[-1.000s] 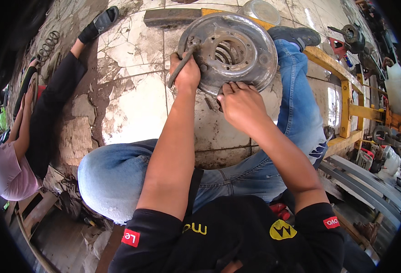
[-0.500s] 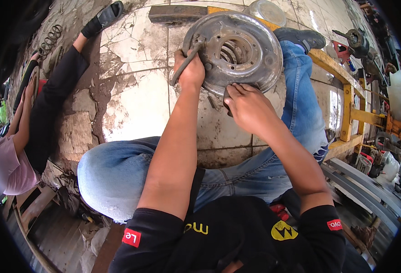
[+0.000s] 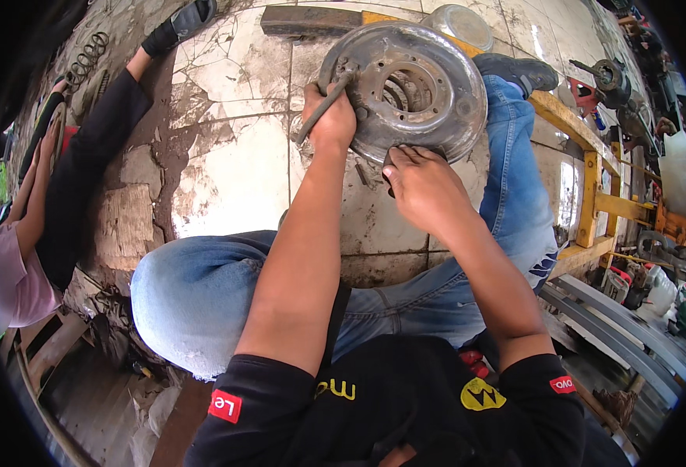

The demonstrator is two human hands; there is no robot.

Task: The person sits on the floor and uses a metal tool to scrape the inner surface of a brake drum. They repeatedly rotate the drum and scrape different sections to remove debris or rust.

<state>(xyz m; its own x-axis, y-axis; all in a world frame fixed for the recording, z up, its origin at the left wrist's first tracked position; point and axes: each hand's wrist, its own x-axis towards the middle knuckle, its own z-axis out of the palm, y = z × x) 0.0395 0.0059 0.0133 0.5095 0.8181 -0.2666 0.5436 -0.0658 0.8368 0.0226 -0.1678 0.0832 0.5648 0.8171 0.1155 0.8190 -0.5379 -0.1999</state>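
A round, dark metal brake backing plate (image 3: 456, 97), with a large centre hole and smaller bolt holes, leans up off the tiled floor in front of me. My left hand (image 3: 329, 121) is closed around its left edge. A short dark hose (image 3: 321, 111), joined to the plate near its upper left, runs across that hand. At the lower rim my right hand (image 3: 421, 175) is closed on a dark flat pad (image 3: 389, 173), pressed against the metal. What the pad is made of I cannot make out.
Beyond the plate lie a dark beam (image 3: 312, 21) and a pale round container (image 3: 459, 27). A yellow metal frame (image 3: 588, 194) stands at the right. To the left another person's leg (image 3: 98, 159) stretches out, near a coil spring (image 3: 87, 58). A small dark strip (image 3: 361, 173) lies below the plate.
The plate and my left hand appear slightly farther right. My right hand keeps its place at the lower rim, its arm shifted a little. Both grips look the same.
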